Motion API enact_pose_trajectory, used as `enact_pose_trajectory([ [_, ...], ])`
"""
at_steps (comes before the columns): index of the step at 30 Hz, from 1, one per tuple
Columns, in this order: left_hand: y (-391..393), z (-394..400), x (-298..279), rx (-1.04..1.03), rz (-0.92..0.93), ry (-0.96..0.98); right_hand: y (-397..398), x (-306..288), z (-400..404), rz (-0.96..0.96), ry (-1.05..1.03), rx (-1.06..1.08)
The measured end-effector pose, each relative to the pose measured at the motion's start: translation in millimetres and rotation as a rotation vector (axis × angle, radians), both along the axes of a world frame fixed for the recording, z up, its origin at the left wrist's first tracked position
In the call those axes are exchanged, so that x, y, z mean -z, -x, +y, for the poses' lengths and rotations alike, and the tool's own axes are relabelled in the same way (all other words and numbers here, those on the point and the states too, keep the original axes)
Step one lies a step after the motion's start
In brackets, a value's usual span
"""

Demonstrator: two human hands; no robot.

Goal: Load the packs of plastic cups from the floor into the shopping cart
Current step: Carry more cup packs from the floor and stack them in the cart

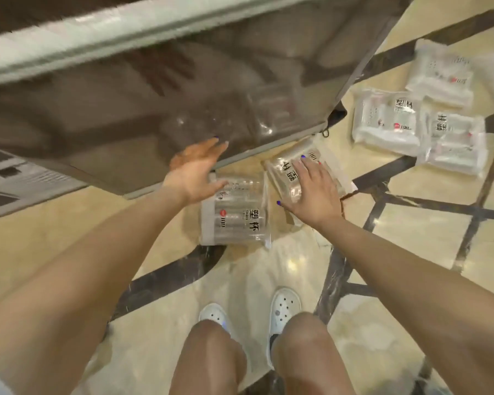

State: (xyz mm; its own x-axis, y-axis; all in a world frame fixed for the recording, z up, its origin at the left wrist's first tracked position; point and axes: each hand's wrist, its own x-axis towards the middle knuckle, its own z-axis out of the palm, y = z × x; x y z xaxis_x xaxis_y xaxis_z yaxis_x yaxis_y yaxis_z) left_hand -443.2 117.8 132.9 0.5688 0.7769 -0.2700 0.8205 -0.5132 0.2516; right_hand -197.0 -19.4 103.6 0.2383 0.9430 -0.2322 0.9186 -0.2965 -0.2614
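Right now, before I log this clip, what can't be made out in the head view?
- Cart: motion-blurred and cut off at the top and left; packs inside show only dimly through its tinted wall.
- Right hand: whether it touches the pack under it.
- Far packs: overlapping and cropped on the right, so no count.
- Left hand: open, contact with anything unclear.

Six cup packs (236, 215), one cart (143, 89)
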Motion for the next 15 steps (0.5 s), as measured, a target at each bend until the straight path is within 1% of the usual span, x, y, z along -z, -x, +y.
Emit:
enact_pose_trajectory([
  [1, -1, 3, 35, -0.004, -0.014, 0.003, 1, 33, -3, 0.005, 0.019, 0.004],
  [4, 0, 13, 140, 0.068, -0.048, -0.102, 8, 133, -13, -0.033, 0.049, -0.032],
  [7, 0, 23, 239, 0.138, -0.068, -0.084, 17, 225, -30, -0.003, 0.084, -0.074],
  [9, -2, 27, 293, 0.174, -0.013, -0.053, 24, 277, -44, 0.013, 0.117, -0.116],
  [11, -6, 32, 335, 0.215, 0.056, -0.02, 31, 318, -55, 0.041, 0.101, -0.134],
  [13, -10, 41, 365, 0.217, 0.111, 0.029, 37, 347, -65, 0.193, -0.014, -0.042],
  [15, -17, 49, 378, 0.216, 0.109, 0.038, 45, 367, -78, 0.413, -0.147, 0.207],
])
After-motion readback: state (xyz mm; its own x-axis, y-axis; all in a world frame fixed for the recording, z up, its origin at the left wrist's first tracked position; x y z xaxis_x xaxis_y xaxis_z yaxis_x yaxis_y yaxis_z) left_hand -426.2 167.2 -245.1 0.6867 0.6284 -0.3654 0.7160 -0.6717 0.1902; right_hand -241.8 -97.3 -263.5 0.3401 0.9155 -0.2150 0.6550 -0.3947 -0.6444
